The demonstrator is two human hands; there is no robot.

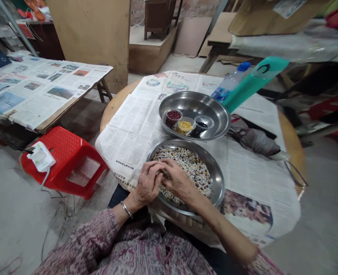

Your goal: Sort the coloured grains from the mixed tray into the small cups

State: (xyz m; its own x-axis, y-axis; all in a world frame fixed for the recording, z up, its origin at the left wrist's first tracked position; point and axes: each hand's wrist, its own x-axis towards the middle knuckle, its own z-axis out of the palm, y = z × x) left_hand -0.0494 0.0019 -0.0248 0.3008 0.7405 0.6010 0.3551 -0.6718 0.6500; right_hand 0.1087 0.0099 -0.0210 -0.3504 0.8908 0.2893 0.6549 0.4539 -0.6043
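A steel bowl (pixel 219 179) of mixed white, dark and yellow beans (pixel 193 166) sits at the near edge of a newspaper-covered round table. My left hand (pixel 147 185) and my right hand (pixel 178 179) meet over the bowl's near left side, fingertips pinched together on the beans. What lies between the fingers is hidden. Behind it a second steel bowl (pixel 214 109) holds three small cups: red beans (pixel 173 115), yellow beans (pixel 185 126) and dark beans (pixel 201 126).
A plastic bottle (pixel 230 82) and a teal object (pixel 251 82) lean at the far right of the table, with grey cloth (pixel 256 139) beside them. A red stool (pixel 67 158) carrying a white power strip (pixel 41 156) stands left. Another newspaper-covered table (pixel 37 89) is at far left.
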